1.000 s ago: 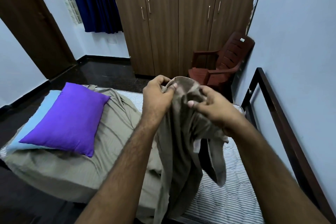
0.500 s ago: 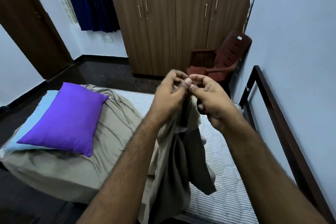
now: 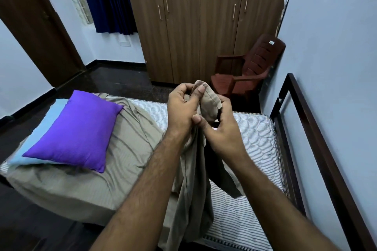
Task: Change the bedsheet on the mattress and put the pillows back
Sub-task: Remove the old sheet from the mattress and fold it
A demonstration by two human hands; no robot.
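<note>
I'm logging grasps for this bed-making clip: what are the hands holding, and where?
Both hands, left hand and right hand, pinch the beige bedsheet at its bunched top edge.

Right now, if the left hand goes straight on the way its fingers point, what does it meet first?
The left hand grips the beige bedsheet, its fingers pointing up and away. Past the sheet it holds, the first thing in that line looks like the brown plastic chair, then the wardrobe; depth is hard to judge.

brown chair (image 3: 247, 71) beside wooden wardrobe (image 3: 204, 22)
</note>
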